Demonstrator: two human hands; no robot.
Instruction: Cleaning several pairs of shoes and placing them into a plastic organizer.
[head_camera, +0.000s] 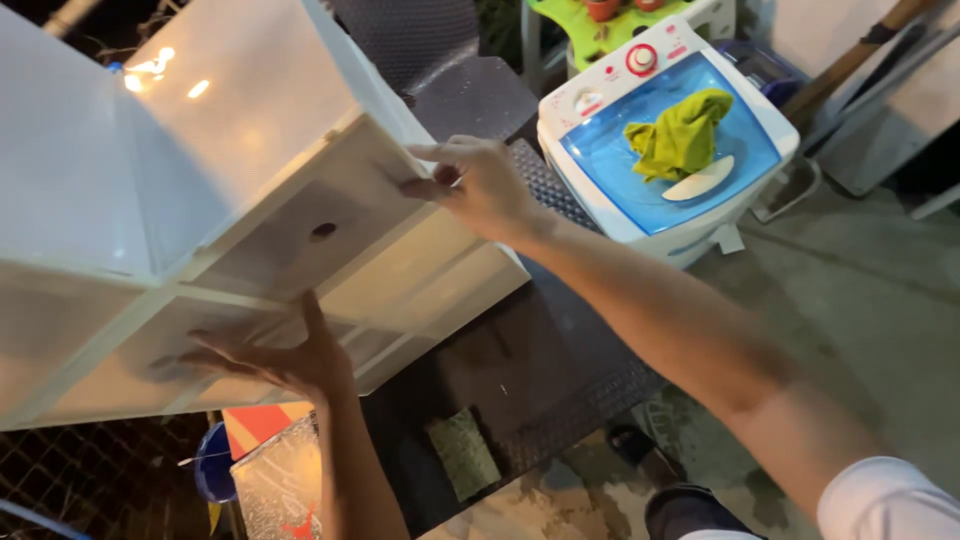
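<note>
Item — white plastic drawer cabinet (200, 200), tilted, long axis running from 8 to 2 o'clock. Right hand (480, 185) pinches its upper front edge at 1 o'clock; left hand (280, 360) lies flat, fingers spread, against a lower drawer front at 7 — the nearer support.

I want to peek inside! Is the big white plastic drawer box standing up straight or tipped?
Tipped: the white plastic drawer box leans slanted, both hands on it.
</note>
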